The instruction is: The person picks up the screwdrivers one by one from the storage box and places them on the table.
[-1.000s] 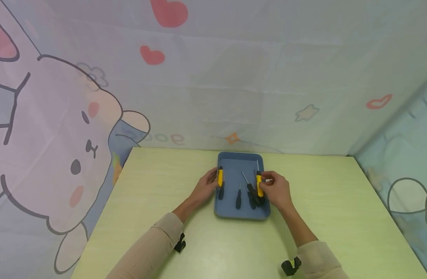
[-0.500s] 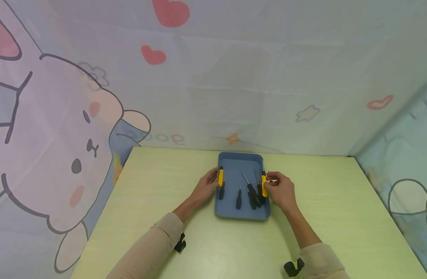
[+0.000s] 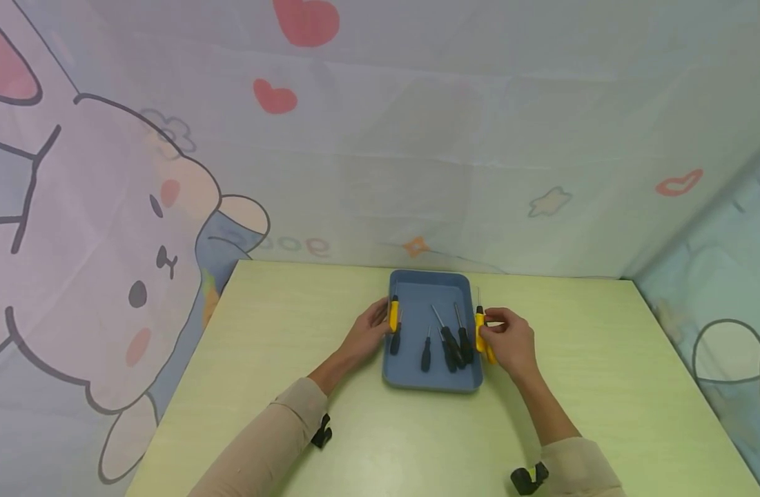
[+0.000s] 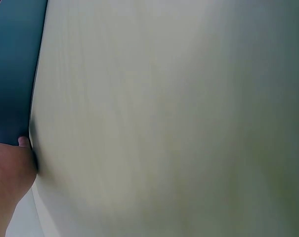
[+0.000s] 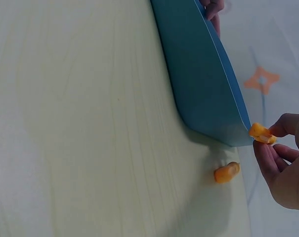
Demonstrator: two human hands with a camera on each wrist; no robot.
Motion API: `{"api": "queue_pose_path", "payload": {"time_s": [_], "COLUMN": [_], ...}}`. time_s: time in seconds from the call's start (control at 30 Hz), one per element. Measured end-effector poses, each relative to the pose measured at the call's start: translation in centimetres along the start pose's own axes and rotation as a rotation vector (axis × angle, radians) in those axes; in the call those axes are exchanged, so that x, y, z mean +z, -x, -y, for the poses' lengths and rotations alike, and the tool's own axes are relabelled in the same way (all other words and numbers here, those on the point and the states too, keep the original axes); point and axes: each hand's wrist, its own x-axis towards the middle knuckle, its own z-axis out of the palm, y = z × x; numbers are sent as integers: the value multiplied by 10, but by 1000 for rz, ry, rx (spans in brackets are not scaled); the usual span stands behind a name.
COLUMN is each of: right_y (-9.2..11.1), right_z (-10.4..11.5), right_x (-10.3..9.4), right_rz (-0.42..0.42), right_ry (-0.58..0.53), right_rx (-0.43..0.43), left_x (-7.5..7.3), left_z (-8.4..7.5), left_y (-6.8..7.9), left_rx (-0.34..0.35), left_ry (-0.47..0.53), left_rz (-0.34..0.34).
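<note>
My right hand point(image 3: 511, 339) pinches a yellow-handled screwdriver point(image 3: 480, 331) between thumb and fingers, just outside the right wall of a blue tray point(image 3: 432, 379). Its shaft points away from me. Below it, a second yellow screwdriver point(image 5: 227, 173) lies on the table beside the tray. My left hand point(image 3: 365, 333) grips the tray's left side, fingers against the outer wall. Close to that thumb, along the left wall, is another yellow screwdriver point(image 3: 394, 314); whether the thumb touches it I cannot tell. Several black screwdrivers lie inside, one point(image 3: 426, 355) near the middle and a cluster point(image 3: 454, 348) at right.
The tray stands near the back edge of a pale yellow-green table point(image 3: 293, 290). Behind the table hangs a printed cloth point(image 3: 404, 159) with hearts and a cartoon animal. More of the cloth covers the right side.
My right hand has carried the yellow screwdriver rightward from above the tray to outside its right wall. The other yellow one on the table has come into sight. My left hand stays put.
</note>
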Motion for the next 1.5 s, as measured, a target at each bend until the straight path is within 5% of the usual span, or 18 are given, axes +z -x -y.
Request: {"api": "queue_pose_path", "payload": {"time_s": [1.5], "right_y": [1], "right_z": [-35], "right_x": [-22], "right_rz": [-34], "right_ry": [54], "right_rx": [43], "left_x": [-2], "left_z": [2], "left_y": [-1], "left_rx": [0], "left_ry": [-26], "left_rz": [17]}}
